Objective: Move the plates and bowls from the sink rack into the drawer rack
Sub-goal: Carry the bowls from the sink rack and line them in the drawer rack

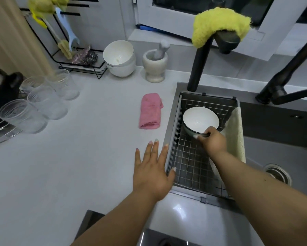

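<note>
- The left hand (151,172) lies flat on the white counter (78,166), right beside the left rim of the sink rack (190,167). Its fingers are straight and spread, and it holds nothing.
- The bowl (199,121) sits in the far end of the sink rack, tipped up so its white inside shows. It is the only dish I can see in the rack.
- The right hand (212,141) pinches the near rim of the bowl, thumb on one side and fingers on the other.
- The bowl looks hard and smooth, likely china. It could be a bit heavy, and it could break if it drops. It may be wet and slippery, so a firm hold on the rim, or a hand under it, seems best.
- A cream cloth (235,134) hangs over the right side of the rack.
- The room is a kitchen. Clear glasses (42,102) stand at the left edge of the counter, and a pink cloth (150,110) lies near the rack.
- The drawer rack is not in view.
</note>
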### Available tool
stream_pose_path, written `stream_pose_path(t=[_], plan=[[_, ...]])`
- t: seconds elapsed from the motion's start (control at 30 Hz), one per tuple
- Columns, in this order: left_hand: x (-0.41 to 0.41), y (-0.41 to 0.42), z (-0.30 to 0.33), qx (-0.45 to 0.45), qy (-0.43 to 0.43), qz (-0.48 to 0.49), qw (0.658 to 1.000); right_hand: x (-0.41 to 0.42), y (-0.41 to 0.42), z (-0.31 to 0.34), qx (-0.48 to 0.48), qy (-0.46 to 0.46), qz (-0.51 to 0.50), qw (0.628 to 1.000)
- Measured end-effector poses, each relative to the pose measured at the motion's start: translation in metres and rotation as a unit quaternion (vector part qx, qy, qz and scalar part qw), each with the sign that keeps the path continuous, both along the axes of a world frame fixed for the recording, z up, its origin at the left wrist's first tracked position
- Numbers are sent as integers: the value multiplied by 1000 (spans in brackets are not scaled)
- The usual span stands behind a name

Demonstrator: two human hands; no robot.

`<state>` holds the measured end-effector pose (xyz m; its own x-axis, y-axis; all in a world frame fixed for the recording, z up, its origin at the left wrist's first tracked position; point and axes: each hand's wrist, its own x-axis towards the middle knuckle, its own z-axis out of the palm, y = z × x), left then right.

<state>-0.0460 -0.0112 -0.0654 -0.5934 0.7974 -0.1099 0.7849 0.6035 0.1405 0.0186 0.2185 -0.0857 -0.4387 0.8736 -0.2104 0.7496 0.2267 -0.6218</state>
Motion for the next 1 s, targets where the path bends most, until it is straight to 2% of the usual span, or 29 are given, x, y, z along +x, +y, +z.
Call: stream_pose_path(t=[0.37, 0.43, 0.5, 0.53, 0.6, 0.67, 0.7, 0.8, 0.83, 0.87, 1.0], plan=[[-2, -2, 2, -18, -1, 3, 1000, 76, -56, 63, 2, 148, -22, 989], [-2, -1, 9, 5, -58, 26, 998, 95, -68, 78, 9, 161, -10, 987], [2, 1, 23, 76, -174, 83, 978, 116, -79, 93, 29, 151, 15, 988], [6, 2, 31, 128, -248, 122, 952, 126, -84, 100, 40, 140, 29, 989], [24, 3, 49, 244, -370, 198, 874, 145, -94, 112, 50, 120, 57, 990], [49, -1, 68, 332, -438, 235, 802, 161, -103, 120, 51, 113, 87, 989], [65, -3, 78, 363, -477, 237, 765, 168, -107, 123, 51, 113, 102, 987], [110, -10, 94, 414, -620, 238, 622, 188, -119, 129, 47, 124, 153, 979], [124, -13, 100, 419, -643, 248, 591, 195, -124, 132, 45, 130, 174, 975], [136, -17, 104, 425, -651, 255, 575, 202, -128, 133, 43, 136, 194, 971], [178, -38, 112, 476, -613, 297, 557, 231, -144, 140, 5, 174, 251, 952]])
